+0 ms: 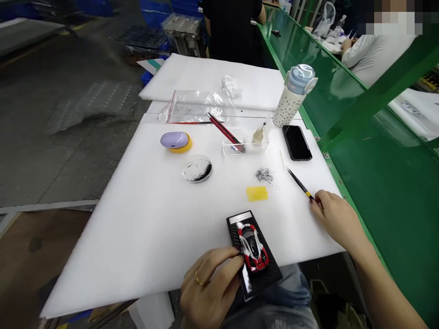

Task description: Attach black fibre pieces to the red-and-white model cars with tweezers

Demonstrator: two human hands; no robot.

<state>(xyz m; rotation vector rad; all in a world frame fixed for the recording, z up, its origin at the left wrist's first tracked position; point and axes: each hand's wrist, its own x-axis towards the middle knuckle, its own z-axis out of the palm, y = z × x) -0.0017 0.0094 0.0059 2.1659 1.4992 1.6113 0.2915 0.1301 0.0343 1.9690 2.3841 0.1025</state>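
Observation:
My left hand (pixel 214 283), with a ring on one finger, is closed on a red and white model car (pixel 253 246) on a black display base (pixel 267 274). Its fingertips are at the car's left side, and the base juts past the table's near edge over my lap. At the right, my right hand (pixel 338 219) pinches the rear end of black tweezers (pixel 299 182), their tips pointing away to the left on the white table cover. Left of those tips are a heap of fine black slivers (pixel 264 175) and a yellow tape piece (pixel 257 193).
Farther back are a round clear dish (pixel 197 169), a purple case (pixel 174 140), a clear tray (pixel 250 148) holding a red craft knife (pixel 224 131) and small bottle (pixel 257 136), a phone (pixel 297 143), a tumbler (pixel 294 96) and a plastic bag (pixel 199 105). A green partition (pixel 384 160) borders the right side.

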